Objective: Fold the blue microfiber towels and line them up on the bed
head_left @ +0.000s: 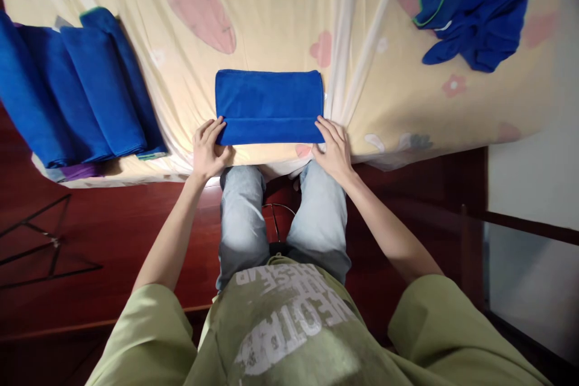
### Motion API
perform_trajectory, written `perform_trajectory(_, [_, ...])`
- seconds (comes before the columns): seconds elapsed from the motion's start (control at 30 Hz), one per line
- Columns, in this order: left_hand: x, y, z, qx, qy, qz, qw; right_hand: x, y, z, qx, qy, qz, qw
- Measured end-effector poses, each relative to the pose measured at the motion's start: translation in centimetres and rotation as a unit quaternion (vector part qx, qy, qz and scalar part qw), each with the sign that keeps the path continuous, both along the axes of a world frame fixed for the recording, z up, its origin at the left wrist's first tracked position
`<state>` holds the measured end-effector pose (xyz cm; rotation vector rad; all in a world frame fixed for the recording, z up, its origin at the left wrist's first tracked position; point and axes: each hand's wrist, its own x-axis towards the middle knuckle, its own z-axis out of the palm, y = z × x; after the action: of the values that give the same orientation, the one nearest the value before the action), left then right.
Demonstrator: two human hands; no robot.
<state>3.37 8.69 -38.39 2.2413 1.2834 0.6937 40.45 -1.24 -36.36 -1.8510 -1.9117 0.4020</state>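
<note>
A blue towel (pixel 269 96) lies flat on the patterned sheet, with a strip along its near side folded over. My left hand (pixel 210 148) pinches the left end of that strip, fingers on top and thumb at the near edge. At the opposite end, my right hand (pixel 333 148) grips the strip in the same way. Part of each near corner is hidden under the fingers.
Several folded blue towels (pixel 90 90) are piled at the left of the yellow sheet (pixel 271 24). A crumpled heap of blue towels (pixel 479 12), some edged in green, lies far right. A black metal stand (pixel 52 241) is on the floor, left.
</note>
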Motion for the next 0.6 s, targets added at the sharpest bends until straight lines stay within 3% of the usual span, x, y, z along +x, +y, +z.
perform_trajectory(0.37, [0.8, 0.5, -0.1, -0.005, -0.093, 0.074, 0.993, 0.3, 0.0, -0.2, 0.039, 0.05, -0.027, 0.998])
perform_trajectory(0.6, [0.2, 0.2, -1.0, -0.023, -0.152, 0.147, 0.977, 0.7, -0.6, -1.3, 0.082, 0.077, -0.083, 0.99])
